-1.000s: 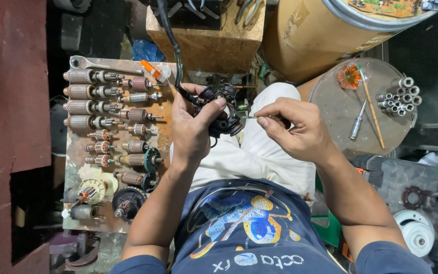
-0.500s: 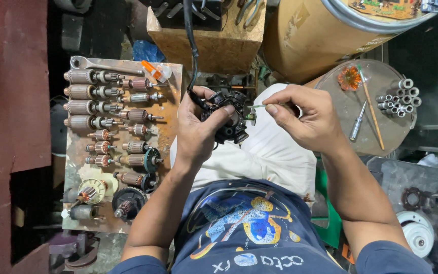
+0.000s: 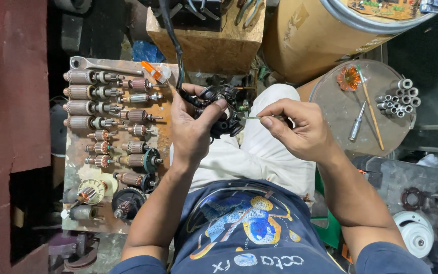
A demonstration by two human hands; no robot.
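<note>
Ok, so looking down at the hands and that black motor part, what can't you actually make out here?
Head view only:
- Black motor part: its near side is hidden by the left hand.
- Thin metal tool: its tip is too small to tell, and its handle is buried in the right hand.
- Black cable: cut off by the top edge.
- Circuit board on the drum: cut by the top edge.
- White round part, lower right: dim and blurred.

The motor part (image 3: 222,109) in the left hand (image 3: 191,132) is black plastic with a dull gloss, and the right hand (image 3: 300,129) pinches a thin bright metal tool (image 3: 252,117). The armatures (image 3: 105,109) show copper windings and grey steel on a rusty, rough board (image 3: 166,129). The block (image 3: 214,48) is raw, matt wood.
</note>
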